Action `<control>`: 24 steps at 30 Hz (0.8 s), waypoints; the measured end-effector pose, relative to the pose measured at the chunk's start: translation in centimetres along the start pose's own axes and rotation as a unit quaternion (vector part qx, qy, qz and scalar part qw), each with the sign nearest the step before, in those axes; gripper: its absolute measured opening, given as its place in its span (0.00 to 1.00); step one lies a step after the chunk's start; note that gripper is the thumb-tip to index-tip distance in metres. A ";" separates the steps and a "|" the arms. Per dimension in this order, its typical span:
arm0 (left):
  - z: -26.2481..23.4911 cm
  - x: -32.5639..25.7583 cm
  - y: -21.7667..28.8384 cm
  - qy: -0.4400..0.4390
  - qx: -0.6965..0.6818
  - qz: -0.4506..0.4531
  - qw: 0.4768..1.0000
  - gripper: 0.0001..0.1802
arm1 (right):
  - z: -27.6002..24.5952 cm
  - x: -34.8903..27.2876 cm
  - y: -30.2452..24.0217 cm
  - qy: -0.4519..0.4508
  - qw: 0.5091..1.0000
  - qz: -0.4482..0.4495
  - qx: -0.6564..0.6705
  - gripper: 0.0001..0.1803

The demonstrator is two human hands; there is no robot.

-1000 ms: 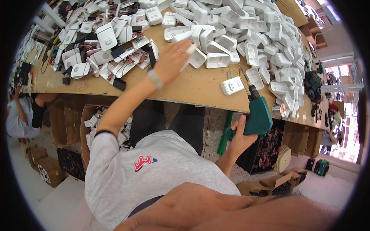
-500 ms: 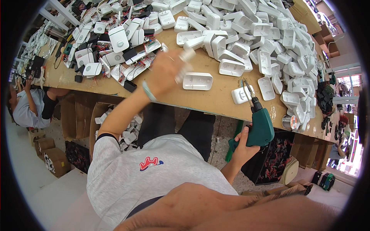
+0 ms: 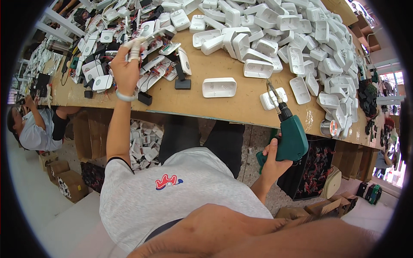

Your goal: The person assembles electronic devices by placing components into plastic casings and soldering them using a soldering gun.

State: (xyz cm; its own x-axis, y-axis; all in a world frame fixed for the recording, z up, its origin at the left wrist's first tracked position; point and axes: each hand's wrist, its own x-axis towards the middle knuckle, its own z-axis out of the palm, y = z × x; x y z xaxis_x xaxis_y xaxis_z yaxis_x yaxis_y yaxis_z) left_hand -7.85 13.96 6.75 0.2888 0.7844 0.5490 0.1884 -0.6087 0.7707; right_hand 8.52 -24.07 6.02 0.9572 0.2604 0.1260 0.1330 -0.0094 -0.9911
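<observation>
My left hand point(image 3: 126, 69) reaches over the left side of the wooden bench point(image 3: 215, 105), fingers closed on a small white plastic part point(image 3: 137, 46) among a clutter of white cases and circuit boards. My right hand point(image 3: 274, 160) grips a green electric screwdriver point(image 3: 291, 135) below the bench edge, its bit pointing up toward a white rectangular case point(image 3: 273, 98). Another white case point(image 3: 219, 87) lies alone near the front edge.
A large heap of white plastic shells point(image 3: 297, 38) covers the right and far bench. A solder spool point(image 3: 329, 127) sits at the right edge. Cardboard boxes point(image 3: 137, 142) with white parts stand under the bench. Another person point(image 3: 36, 129) sits at the left.
My left hand has moved left from the middle of the bench to the cluttered pile and left a white case lying near the front edge. The screwdriver has stayed in my right hand.
</observation>
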 end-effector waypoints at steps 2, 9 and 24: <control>0.0 -1.6 1.4 0.001 -0.037 -0.089 0.995 0.12 | -0.3 0.0 0.5 -0.006 1.000 0.004 -0.011 0.12; 2.6 -9.7 5.0 -0.098 0.143 0.227 0.958 0.18 | 0.5 -1.2 0.7 -0.035 0.998 0.055 0.005 0.14; 10.1 -13.9 5.5 -0.101 0.307 0.171 0.931 0.10 | 1.6 -1.7 3.3 -0.181 0.970 0.044 -0.158 0.15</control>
State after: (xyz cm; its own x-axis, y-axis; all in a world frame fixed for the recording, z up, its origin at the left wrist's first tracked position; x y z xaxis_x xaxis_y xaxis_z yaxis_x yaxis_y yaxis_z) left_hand -1.31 -1.47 0.06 0.5898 0.5323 0.6073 0.5365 -0.8203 0.1980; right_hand 6.92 -23.01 2.46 0.8235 0.5660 -0.0390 0.1810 -0.3272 -0.9275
